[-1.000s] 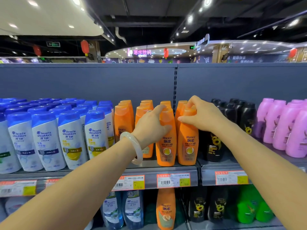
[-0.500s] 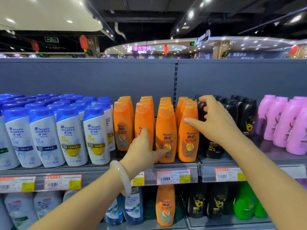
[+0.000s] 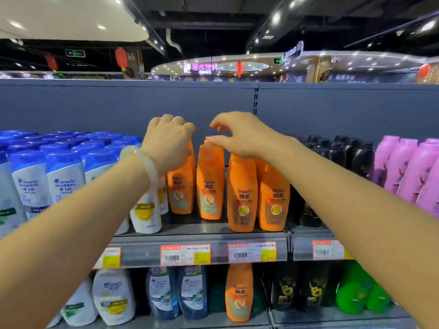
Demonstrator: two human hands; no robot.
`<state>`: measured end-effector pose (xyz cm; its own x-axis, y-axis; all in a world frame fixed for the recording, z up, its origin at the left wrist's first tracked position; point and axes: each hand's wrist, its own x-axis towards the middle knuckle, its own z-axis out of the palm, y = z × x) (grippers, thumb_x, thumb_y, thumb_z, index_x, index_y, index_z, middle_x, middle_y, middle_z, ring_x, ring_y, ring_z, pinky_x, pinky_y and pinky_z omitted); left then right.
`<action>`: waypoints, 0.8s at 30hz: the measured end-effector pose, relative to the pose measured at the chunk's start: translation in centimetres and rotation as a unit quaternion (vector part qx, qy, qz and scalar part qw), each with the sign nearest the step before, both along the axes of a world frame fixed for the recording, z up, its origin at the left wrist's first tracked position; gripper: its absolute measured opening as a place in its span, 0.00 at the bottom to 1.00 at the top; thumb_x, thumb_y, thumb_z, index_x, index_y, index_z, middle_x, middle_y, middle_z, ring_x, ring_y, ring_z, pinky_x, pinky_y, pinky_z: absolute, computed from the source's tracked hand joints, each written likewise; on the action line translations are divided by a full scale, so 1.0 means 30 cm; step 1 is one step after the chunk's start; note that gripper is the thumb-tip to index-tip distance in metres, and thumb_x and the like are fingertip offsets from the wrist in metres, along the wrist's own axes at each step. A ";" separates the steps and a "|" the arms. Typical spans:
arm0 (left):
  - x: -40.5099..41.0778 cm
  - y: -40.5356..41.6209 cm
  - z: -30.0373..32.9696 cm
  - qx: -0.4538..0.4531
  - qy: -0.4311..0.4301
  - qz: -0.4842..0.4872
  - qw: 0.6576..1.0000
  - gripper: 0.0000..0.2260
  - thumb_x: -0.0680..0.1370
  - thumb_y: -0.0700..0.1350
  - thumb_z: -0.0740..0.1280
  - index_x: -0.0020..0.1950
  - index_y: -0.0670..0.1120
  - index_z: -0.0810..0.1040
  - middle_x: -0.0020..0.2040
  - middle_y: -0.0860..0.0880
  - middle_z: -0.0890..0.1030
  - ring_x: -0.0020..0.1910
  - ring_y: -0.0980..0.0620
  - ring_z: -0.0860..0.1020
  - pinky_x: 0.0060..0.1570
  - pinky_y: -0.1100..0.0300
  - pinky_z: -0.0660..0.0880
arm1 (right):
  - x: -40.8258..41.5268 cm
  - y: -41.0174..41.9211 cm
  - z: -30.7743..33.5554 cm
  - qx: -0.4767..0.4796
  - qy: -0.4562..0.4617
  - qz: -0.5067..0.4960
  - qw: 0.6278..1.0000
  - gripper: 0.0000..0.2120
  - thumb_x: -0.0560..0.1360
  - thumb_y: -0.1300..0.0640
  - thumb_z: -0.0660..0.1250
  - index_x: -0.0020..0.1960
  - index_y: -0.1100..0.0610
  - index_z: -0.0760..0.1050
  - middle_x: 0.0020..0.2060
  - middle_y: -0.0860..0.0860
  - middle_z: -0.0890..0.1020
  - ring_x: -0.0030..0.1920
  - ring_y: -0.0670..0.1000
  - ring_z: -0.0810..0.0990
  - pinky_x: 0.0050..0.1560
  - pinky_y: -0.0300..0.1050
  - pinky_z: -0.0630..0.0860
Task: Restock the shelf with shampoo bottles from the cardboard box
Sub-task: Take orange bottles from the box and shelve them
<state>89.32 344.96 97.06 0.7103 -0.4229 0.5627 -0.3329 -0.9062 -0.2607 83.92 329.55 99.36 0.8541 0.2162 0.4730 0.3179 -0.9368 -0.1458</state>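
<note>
On the grey metal shelf, the left hand curls its grip over the far-left orange plastic shampoo bottle, while the right hand pinches the neighbouring orange bottle's cap.

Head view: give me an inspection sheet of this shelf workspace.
Surface: grey shelf with price tags along its front edge.
Job's things: orange shampoo bottles upright in rows; cardboard box not seen.
Clutter: nothing seen.
Hands: left hand curled over an orange bottle's top; right hand pinching the cap of the second orange bottle.
Cables: nothing seen.
Surroundings: blue-capped white bottles left, black bottles and pink bottles right, more stock below, red lanterns behind.
</note>
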 end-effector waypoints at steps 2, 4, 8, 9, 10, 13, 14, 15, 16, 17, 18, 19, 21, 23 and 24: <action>0.046 0.011 0.036 0.055 0.073 0.017 0.996 0.23 0.74 0.52 0.67 0.67 0.46 0.68 0.63 0.45 0.74 0.62 0.43 0.72 0.59 0.50 0.68 | 0.056 0.036 0.009 -0.054 0.048 -0.007 0.997 0.23 0.76 0.47 0.63 0.68 0.55 0.67 0.66 0.52 0.73 0.64 0.54 0.72 0.60 0.47 0.70; 0.080 0.009 0.045 0.061 0.144 0.017 0.988 0.25 0.74 0.53 0.68 0.68 0.47 0.67 0.62 0.46 0.74 0.61 0.44 0.73 0.56 0.51 0.70 | 0.100 0.053 -0.002 -0.085 0.075 -0.023 0.993 0.24 0.75 0.48 0.65 0.67 0.57 0.68 0.65 0.54 0.74 0.63 0.55 0.73 0.58 0.47 0.71; 0.120 0.003 0.052 0.048 0.178 -0.001 0.983 0.26 0.72 0.54 0.71 0.66 0.46 0.70 0.61 0.46 0.74 0.58 0.45 0.74 0.53 0.53 0.72 | 0.160 0.059 -0.018 -0.086 0.107 -0.045 0.989 0.24 0.72 0.48 0.70 0.64 0.58 0.72 0.61 0.54 0.77 0.59 0.56 0.76 0.50 0.44 0.71; 0.128 0.007 0.055 0.043 0.187 -0.005 0.981 0.26 0.71 0.53 0.71 0.66 0.47 0.70 0.61 0.46 0.74 0.58 0.45 0.74 0.54 0.52 0.73 | 0.170 0.058 -0.018 -0.081 0.114 -0.046 0.989 0.24 0.71 0.49 0.71 0.64 0.57 0.72 0.60 0.54 0.77 0.58 0.55 0.76 0.48 0.43 0.70; 0.134 0.012 0.058 0.036 0.196 -0.010 0.980 0.26 0.70 0.53 0.72 0.66 0.48 0.71 0.61 0.47 0.75 0.57 0.45 0.75 0.54 0.52 0.74 | 0.176 0.058 -0.019 -0.077 0.121 -0.046 0.989 0.25 0.70 0.49 0.71 0.64 0.57 0.71 0.60 0.54 0.76 0.58 0.55 0.76 0.47 0.43 0.70; 0.142 0.023 0.061 0.022 0.212 -0.017 0.977 0.24 0.70 0.52 0.73 0.64 0.52 0.72 0.59 0.49 0.77 0.54 0.47 0.77 0.53 0.52 0.76 | 0.186 0.053 -0.023 -0.064 0.132 -0.044 0.988 0.26 0.70 0.50 0.72 0.64 0.56 0.70 0.60 0.54 0.76 0.54 0.52 0.76 0.46 0.42 0.70; 0.141 0.025 0.061 0.021 0.214 -0.020 0.976 0.23 0.70 0.51 0.73 0.63 0.52 0.73 0.59 0.50 0.77 0.54 0.47 0.77 0.52 0.52 0.76 | 0.185 0.051 -0.024 -0.058 0.134 -0.041 0.988 0.25 0.69 0.50 0.72 0.63 0.56 0.71 0.59 0.54 0.76 0.53 0.52 0.75 0.46 0.42 0.70; 0.139 0.029 0.060 0.015 0.214 -0.026 0.976 0.22 0.70 0.50 0.73 0.63 0.52 0.74 0.58 0.49 0.77 0.52 0.47 0.76 0.52 0.53 0.76 | 0.184 0.049 -0.023 -0.049 0.136 -0.036 0.989 0.25 0.69 0.50 0.73 0.62 0.56 0.71 0.58 0.54 0.76 0.52 0.51 0.75 0.46 0.42 0.70; 0.136 0.032 0.062 0.005 0.215 -0.034 0.976 0.21 0.70 0.50 0.73 0.61 0.52 0.75 0.57 0.49 0.77 0.51 0.48 0.76 0.51 0.53 0.76 | 0.181 0.048 -0.020 -0.042 0.138 -0.031 0.989 0.25 0.68 0.49 0.73 0.61 0.56 0.72 0.58 0.54 0.76 0.53 0.52 0.76 0.46 0.42 0.71; 0.134 0.037 0.066 -0.005 0.218 -0.044 0.975 0.20 0.70 0.49 0.74 0.60 0.51 0.76 0.56 0.49 0.77 0.50 0.49 0.75 0.51 0.54 0.76 | 0.178 0.045 -0.015 -0.036 0.141 -0.028 0.989 0.24 0.68 0.48 0.73 0.60 0.55 0.72 0.56 0.53 0.77 0.53 0.52 0.77 0.46 0.42 0.71; 0.129 0.042 0.070 -0.014 0.224 -0.055 0.973 0.19 0.70 0.49 0.74 0.60 0.51 0.76 0.56 0.49 0.77 0.49 0.49 0.75 0.50 0.55 0.76 | 0.173 0.044 -0.011 -0.035 0.144 -0.025 0.989 0.24 0.68 0.47 0.73 0.60 0.55 0.73 0.55 0.53 0.77 0.53 0.52 0.77 0.45 0.42 0.71; 0.124 0.048 0.075 -0.022 0.231 -0.065 0.970 0.19 0.70 0.49 0.74 0.59 0.51 0.76 0.55 0.50 0.77 0.50 0.49 0.75 0.50 0.55 0.76 | 0.168 0.044 -0.006 -0.038 0.145 -0.022 0.988 0.24 0.67 0.47 0.73 0.59 0.55 0.73 0.54 0.52 0.77 0.52 0.52 0.77 0.45 0.42 0.71; 0.111 0.057 0.091 -0.036 0.244 -0.080 0.966 0.19 0.70 0.49 0.74 0.59 0.51 0.77 0.55 0.50 0.77 0.51 0.49 0.76 0.49 0.56 0.76 | 0.156 0.046 0.004 -0.042 0.146 -0.012 0.988 0.24 0.68 0.47 0.73 0.59 0.55 0.73 0.51 0.50 0.75 0.51 0.50 0.75 0.45 0.42 0.71; 0.097 0.063 0.107 -0.042 0.250 -0.088 0.963 0.19 0.69 0.50 0.74 0.59 0.51 0.77 0.54 0.51 0.77 0.51 0.48 0.77 0.49 0.55 0.77 | 0.145 0.047 0.016 -0.042 0.152 0.001 0.988 0.24 0.68 0.48 0.73 0.60 0.55 0.73 0.50 0.49 0.73 0.51 0.50 0.75 0.46 0.42 0.72; 0.090 0.066 0.112 -0.043 0.251 -0.089 0.963 0.20 0.69 0.50 0.74 0.59 0.50 0.76 0.53 0.51 0.77 0.50 0.48 0.77 0.49 0.55 0.77 | 0.140 0.048 0.020 -0.044 0.157 0.006 0.987 0.24 0.68 0.48 0.73 0.61 0.55 0.73 0.51 0.48 0.73 0.51 0.51 0.74 0.48 0.43 0.73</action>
<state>92.01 346.92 100.42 0.8226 -0.5307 0.2044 -0.5497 -0.8341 0.0466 88.11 330.99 99.96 0.9525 0.2566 0.1640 0.2819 -0.9466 -0.1565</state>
